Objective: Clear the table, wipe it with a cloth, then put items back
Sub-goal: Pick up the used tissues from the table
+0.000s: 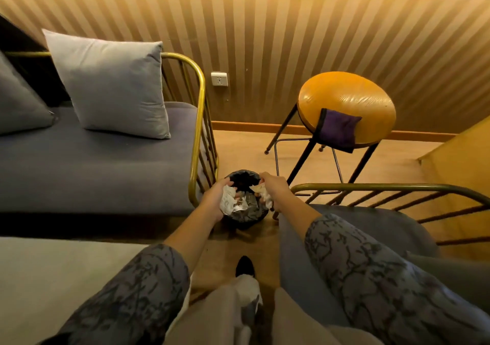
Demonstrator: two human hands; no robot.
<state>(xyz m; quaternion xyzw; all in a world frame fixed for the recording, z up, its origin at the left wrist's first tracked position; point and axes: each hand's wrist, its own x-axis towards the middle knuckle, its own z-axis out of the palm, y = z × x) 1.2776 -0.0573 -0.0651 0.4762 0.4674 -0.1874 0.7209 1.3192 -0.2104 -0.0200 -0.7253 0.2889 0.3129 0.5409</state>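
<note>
A small bin with a black liner (pixel 242 178) stands on the floor between the sofa and a chair. My left hand (pixel 216 198) is over its left rim, fingers curled round crumpled white paper (pixel 230 198). Over the right rim, my right hand (pixel 275 186) pinches another crumpled paper wad (pixel 261 189). More crumpled scraps lie inside the bin. A round yellow-topped table (pixel 344 98) stands at the back right, and a dark purple cloth (pixel 338 129) hangs over its front edge.
A grey sofa (pixel 92 159) with a gold metal frame and two cushions fills the left. A grey chair with a gold rail (pixel 384 185) is at the right. A pale surface (pixel 53 273) lies at lower left. My foot (pixel 245 266) stands on the wooden floor.
</note>
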